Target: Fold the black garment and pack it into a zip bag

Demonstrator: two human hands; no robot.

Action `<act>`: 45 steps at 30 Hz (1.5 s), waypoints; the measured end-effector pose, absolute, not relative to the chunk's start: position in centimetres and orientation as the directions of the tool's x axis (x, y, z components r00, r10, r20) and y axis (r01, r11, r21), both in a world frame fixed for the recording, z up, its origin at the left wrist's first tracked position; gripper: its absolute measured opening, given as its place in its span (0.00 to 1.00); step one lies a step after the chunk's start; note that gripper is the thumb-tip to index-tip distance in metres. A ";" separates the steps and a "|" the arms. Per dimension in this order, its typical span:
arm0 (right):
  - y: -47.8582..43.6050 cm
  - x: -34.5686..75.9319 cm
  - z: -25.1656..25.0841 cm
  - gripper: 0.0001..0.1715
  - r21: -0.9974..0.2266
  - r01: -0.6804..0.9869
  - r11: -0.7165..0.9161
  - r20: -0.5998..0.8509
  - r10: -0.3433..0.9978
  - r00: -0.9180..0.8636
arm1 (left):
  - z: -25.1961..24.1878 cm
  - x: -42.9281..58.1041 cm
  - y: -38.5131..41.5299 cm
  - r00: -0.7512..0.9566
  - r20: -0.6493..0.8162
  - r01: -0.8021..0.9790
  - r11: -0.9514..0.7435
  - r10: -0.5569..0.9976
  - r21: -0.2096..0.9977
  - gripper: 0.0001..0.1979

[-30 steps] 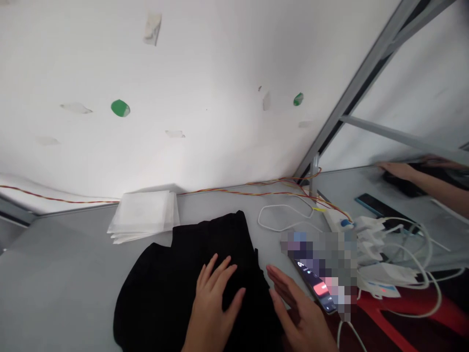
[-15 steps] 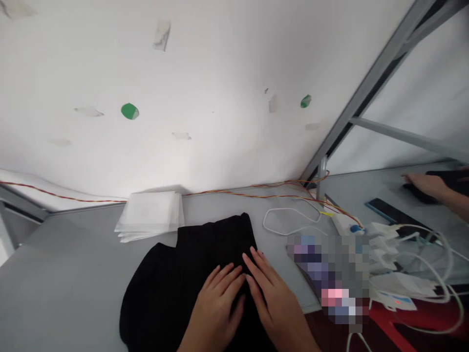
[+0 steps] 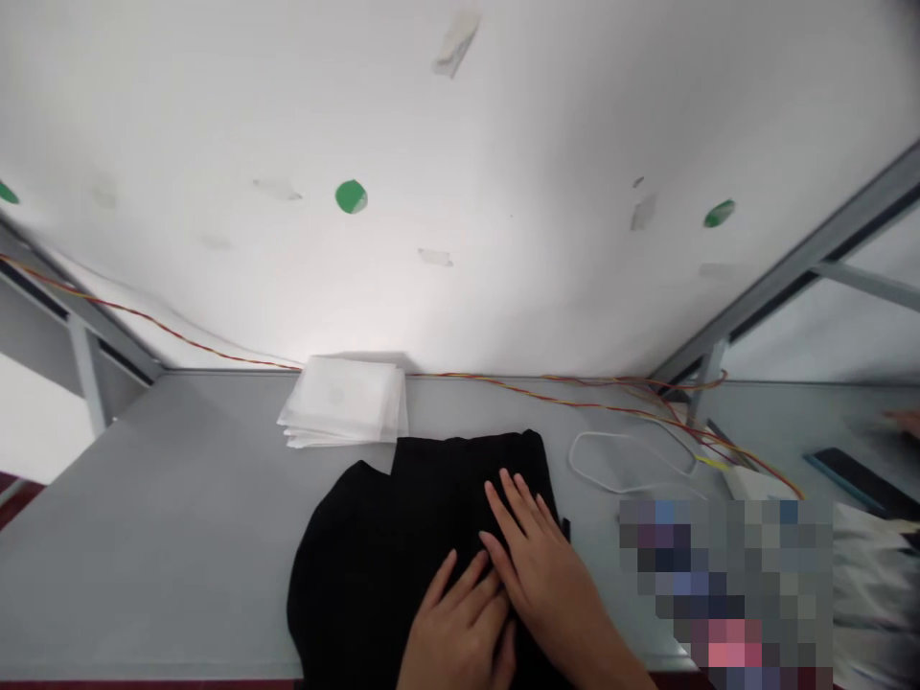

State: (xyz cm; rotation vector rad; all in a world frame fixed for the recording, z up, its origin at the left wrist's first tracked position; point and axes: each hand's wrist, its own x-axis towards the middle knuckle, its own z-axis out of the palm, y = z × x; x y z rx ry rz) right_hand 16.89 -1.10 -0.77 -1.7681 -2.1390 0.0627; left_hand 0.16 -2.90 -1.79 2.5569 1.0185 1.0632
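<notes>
The left hand point(image 3: 460, 628) and right hand point(image 3: 542, 570) lie flat, fingers extended, on black cloth point(image 3: 374, 556) at the frame's bottom centre. Beyond, left of centre, stacked white sheets point(image 3: 345, 398) rest on the grey table point(image 3: 179, 508).

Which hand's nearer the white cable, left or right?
Right. The right hand lies on the black cloth, with the white cable beyond it to the right. The left hand is also on the cloth, farther left and closer to the person.
</notes>
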 end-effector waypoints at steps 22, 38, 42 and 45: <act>10.2 11.9 3.9 0.27 -0.848 0.518 0.116 -0.058 0.950 -0.307 | 6.0 -22.6 8.4 -0.017 0.278 0.674 -0.194 0.961 0.713 0.13; 19.3 7.3 4.4 0.30 -0.935 0.329 -0.134 -0.166 0.983 -0.072 | 7.8 -24.5 18.8 0.044 -0.035 0.418 0.013 0.998 0.908 0.33; 16.2 10.9 6.1 0.32 -0.944 0.329 -0.018 -0.053 0.994 -0.099 | 9.2 -20.8 10.8 0.099 -0.038 0.300 0.006 0.994 0.954 0.43; 13.6 14.6 6.5 0.28 -0.885 0.463 0.050 0.011 0.996 -0.087 | 8.1 -17.2 5.0 0.219 -0.243 0.416 0.134 0.945 0.899 0.27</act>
